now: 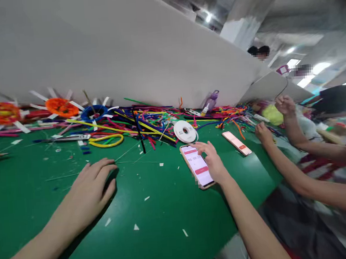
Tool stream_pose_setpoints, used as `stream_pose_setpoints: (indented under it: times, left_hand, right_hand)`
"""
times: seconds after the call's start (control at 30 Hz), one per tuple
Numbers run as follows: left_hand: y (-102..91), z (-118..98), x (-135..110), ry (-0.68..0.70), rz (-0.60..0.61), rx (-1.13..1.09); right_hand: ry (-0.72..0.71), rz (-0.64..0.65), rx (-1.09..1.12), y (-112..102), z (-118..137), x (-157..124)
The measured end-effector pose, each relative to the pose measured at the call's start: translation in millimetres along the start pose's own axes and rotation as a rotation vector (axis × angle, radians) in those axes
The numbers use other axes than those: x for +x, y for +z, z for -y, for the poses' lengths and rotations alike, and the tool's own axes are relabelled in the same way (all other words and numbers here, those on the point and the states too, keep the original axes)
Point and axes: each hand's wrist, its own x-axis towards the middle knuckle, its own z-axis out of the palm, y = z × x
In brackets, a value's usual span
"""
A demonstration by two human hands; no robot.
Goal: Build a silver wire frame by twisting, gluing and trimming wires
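**Fingertip on a phone screen**

The right hand [212,162] lies over a phone [193,162] that sits flat on the green table [166,209]. Its fingers are loosely spread, with the forefinger tip touching the lit screen. The left hand [91,190] rests palm down, fingers apart and empty, well to the phone's left.

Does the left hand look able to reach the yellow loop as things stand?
Probably yes: the left hand lies flat and empty on the table, with only bare surface between it and the yellow loop.
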Motion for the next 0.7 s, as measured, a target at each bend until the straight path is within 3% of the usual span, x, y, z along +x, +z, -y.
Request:
stream_pose_setpoints:
  times: [0.13, 0.33, 0.57, 0.7]
  left_hand:
    - [-4.7, -5, 0, -0.015, 0.011, -0.017]
    - [-6.3, -5, 0, -0.008, -0.009, -0.034]
    - [-7.9, -6, -2, -0.012, 0.0, -0.015]
    - [-5.6, -6, -3, -0.018, 0.016, -0.001]
  right_hand:
    - [0.005, 0.04, -0.068, 1, 2, 0]
    - [-0.035, 0.198, -0.091, 5, 7, 1]
    - [0.003, -0.028, -0.006, -5, 18, 7]
    - [0.054, 0.018, 0.004, -1, 47, 14]
